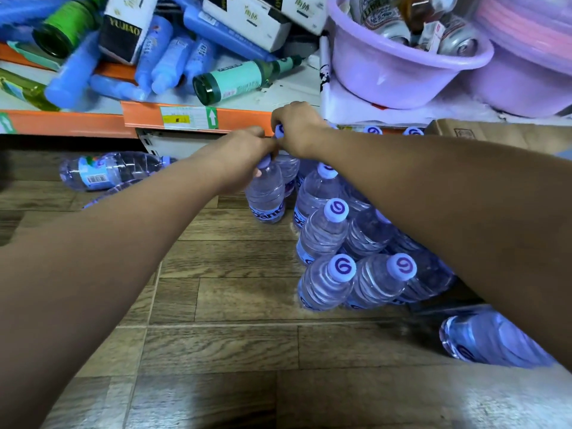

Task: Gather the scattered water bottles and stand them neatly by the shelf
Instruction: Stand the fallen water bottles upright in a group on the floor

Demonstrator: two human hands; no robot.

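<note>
Several clear water bottles with white purple-swirl caps stand in a cluster [340, 243] on the wood floor, below the orange-edged shelf [198, 119]. My left hand [244, 153] grips the neck of an upright water bottle [266, 196] at the cluster's left edge. My right hand [294, 128] closes on the cap of the standing bottle [286, 170] just behind it. One bottle lies on its side [108, 170] at the left under the shelf, a second partly hidden by my left forearm. Another lies at the lower right [492, 340].
The shelf holds a jumble of blue bottles [161, 57], green bottles [244, 77] and boxes [123, 29]. Lilac plastic basins [396, 69] with cans sit at the upper right. A cardboard box [495, 133] lies right of the cluster.
</note>
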